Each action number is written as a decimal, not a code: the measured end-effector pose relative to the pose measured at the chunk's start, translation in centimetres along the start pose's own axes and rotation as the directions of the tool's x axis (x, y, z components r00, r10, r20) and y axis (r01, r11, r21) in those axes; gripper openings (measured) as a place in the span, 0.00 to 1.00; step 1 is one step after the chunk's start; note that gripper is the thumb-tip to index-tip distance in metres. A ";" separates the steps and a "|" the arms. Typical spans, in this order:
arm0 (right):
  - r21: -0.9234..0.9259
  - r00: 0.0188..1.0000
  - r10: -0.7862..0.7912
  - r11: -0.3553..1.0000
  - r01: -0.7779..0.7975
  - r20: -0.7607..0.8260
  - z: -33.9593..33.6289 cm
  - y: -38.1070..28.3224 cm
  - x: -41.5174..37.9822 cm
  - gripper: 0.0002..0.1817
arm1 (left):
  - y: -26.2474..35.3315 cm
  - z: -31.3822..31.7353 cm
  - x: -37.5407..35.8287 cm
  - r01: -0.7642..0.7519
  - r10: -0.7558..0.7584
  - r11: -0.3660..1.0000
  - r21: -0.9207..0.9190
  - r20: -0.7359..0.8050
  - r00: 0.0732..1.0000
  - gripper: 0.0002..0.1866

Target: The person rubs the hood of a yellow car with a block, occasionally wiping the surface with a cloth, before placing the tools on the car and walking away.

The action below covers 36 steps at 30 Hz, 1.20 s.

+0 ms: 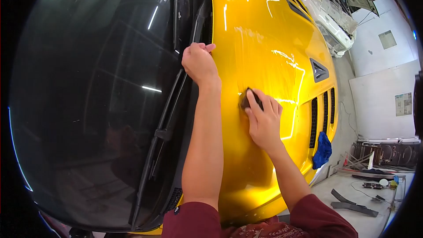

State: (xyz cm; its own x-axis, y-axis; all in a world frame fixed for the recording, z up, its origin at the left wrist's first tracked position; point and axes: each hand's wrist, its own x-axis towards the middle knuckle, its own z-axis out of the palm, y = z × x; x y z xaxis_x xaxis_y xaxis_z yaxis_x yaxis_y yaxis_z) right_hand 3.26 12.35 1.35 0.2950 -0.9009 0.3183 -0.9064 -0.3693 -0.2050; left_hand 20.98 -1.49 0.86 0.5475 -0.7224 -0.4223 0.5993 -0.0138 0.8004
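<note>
My right hand presses a small dark applicator pad flat against the glossy yellow car hood. Faint wet-looking streaks run across the paint above the pad. My left hand is closed, its fingers curled, over the gap between the hood's rear edge and the dark windshield. What those fingers hold, if anything, is hidden. Under and beside this hand lies a black wiper arm. Several black vents cut into the hood, including a triangular one.
A blue cloth hangs at the hood's front edge near the slatted vents. Beyond stands a white car with its hood raised. Dark trim strips lie on the floor at lower right, near a shelf of parts.
</note>
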 end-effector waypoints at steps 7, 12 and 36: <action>0.035 0.994 -0.055 0.998 0.058 -0.090 4.1 3.7 10.2 0.23 | 0.0 0.3 0.6 0.024 -0.022 0.993 -0.119 0.019 1.000 0.11; 0.036 0.999 -0.030 0.999 0.029 0.019 -0.3 1.5 1.8 0.26 | -0.8 0.2 1.2 0.060 -0.057 0.990 -0.131 0.033 0.998 0.13; 0.685 0.938 0.083 0.662 -0.304 0.337 -23.2 -0.2 -24.7 0.35 | 0.8 -15.3 -40.8 0.131 -0.237 0.967 0.219 0.575 0.783 0.19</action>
State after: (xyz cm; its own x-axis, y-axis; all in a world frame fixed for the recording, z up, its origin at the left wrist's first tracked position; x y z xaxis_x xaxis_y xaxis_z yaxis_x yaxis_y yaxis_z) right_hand -10.89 39.96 15.01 0.3037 -0.9523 -0.0298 -0.4827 -0.1268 -0.8666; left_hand 8.06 38.52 12.23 -0.0488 -0.9600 -0.2756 0.5234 -0.2596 0.8116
